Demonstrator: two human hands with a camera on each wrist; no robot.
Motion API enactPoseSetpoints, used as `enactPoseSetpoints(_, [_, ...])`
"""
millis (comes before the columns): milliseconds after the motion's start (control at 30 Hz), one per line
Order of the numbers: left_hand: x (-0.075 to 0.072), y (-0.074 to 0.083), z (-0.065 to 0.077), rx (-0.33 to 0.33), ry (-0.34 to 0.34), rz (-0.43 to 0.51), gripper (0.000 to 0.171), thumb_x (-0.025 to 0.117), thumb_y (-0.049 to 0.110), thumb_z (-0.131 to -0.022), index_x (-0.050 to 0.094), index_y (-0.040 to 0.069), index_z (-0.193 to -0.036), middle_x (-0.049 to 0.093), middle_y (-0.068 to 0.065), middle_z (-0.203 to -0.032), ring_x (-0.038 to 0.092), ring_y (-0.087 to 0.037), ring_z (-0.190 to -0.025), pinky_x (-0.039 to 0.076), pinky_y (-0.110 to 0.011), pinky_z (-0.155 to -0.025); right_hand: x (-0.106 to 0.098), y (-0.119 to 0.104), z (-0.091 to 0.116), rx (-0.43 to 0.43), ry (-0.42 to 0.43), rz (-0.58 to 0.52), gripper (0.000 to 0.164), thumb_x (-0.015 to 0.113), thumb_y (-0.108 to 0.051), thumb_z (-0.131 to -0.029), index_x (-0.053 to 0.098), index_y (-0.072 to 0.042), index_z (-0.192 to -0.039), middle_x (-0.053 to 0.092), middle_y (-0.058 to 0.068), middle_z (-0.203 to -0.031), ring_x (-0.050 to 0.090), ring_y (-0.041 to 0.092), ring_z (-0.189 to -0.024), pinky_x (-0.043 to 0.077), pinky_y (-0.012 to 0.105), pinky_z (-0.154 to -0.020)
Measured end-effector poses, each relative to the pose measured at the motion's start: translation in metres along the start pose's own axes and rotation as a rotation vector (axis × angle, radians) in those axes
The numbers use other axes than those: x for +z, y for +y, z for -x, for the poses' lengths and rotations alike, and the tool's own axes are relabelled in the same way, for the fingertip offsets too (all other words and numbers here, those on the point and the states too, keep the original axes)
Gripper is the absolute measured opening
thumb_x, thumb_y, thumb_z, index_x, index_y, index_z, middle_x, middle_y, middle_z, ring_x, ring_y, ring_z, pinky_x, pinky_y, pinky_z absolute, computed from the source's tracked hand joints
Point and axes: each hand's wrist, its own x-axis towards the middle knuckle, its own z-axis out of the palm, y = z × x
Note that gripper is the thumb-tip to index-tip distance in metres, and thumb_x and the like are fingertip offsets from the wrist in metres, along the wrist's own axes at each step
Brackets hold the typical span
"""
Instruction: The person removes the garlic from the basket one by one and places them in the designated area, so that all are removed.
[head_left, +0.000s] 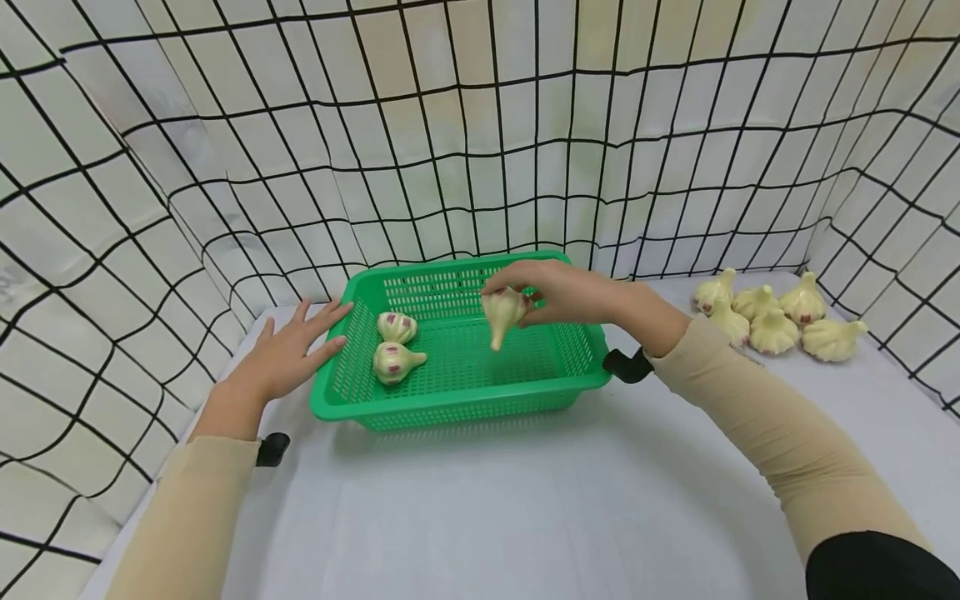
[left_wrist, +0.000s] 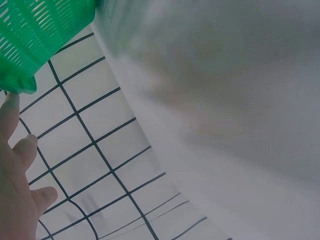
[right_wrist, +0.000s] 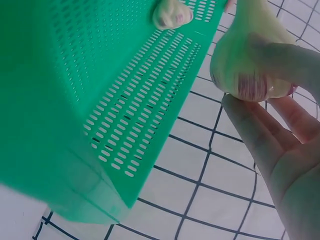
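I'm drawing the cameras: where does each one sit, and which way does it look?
Head: on the head, forward and down at the basket, net and garlic; left hand, right hand and sleeves show.
Left wrist: on that wrist, past part of the left hand, at basket and net.
Right wrist: on that wrist, past the right hand and held garlic, at the basket.
Head and right wrist both show the held garlic.

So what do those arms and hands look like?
A person's arms: the left hand and right hand are bare, with long beige sleeves reaching the wrists. A small black piece shows beside each wrist, and a larger black shape overlaps the right sleeve.
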Motion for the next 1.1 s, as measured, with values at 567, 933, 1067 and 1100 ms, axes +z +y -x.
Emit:
enactPoseSetpoints(567, [0.000,-0.001,0.000,-0.008,-0.005,0.005,0.067,0.041,0.051,-0.109,0.023,0.020,-0.165,0.016,-0.014,-0.170,-0.003,-0.045,-0.155,-0.011,-0.075,-0.113,0.009,-0.011,0.046,-0.083,0.173,-0.101,0.059,0.080,0.009,-0.083,0.061,-0.004,-0.137,0.060,0.007,-0.139,0.058,0.021,-0.117,0.057,0.030,-0.090])
enactPoseSetpoints(933, [0.002,-0.001,-0.001,-0.008,-0.002,0.004,0.067,0.040,0.051,-0.108,0.023,0.020,-0.165,0.017,-0.014,-0.170,-0.003,-0.044,-0.155,-0.010,-0.075,-0.113,0.013,0.011,0.081,0.083,0.297,-0.316,0.062,0.080,0.002,-0.087,0.057,-0.007,-0.143,0.060,0.007,-0.135,0.061,0.021,-0.116,0.056,0.033,-0.096])
enactPoseSetpoints(1067, [0.002,-0.002,0.000,-0.003,0.004,0.007,0.068,0.039,0.053,-0.108,0.023,0.020,-0.165,0.017,-0.015,-0.170,-0.003,-0.045,-0.154,-0.010,-0.075,-0.112,0.017,0.019,0.097,0.138,0.366,-0.386,0.062,0.079,0.002,-0.088,0.055,-0.006,-0.144,0.056,0.009,-0.139,0.062,0.019,-0.119,0.055,0.031,-0.096])
enactPoseSetpoints(1100, [0.002,-0.002,0.000,-0.003,0.004,0.006,0.068,0.039,0.053,-0.108,0.023,0.020,-0.165,0.017,-0.015,-0.170,-0.003,-0.045,-0.155,-0.010,-0.075,-0.112,0.018,0.021,0.101,0.143,0.381,-0.401,0.061,0.079,0.002,-0.088,0.054,-0.006,-0.144,0.056,0.009,-0.139,0.062,0.018,-0.119,0.056,0.030,-0.095])
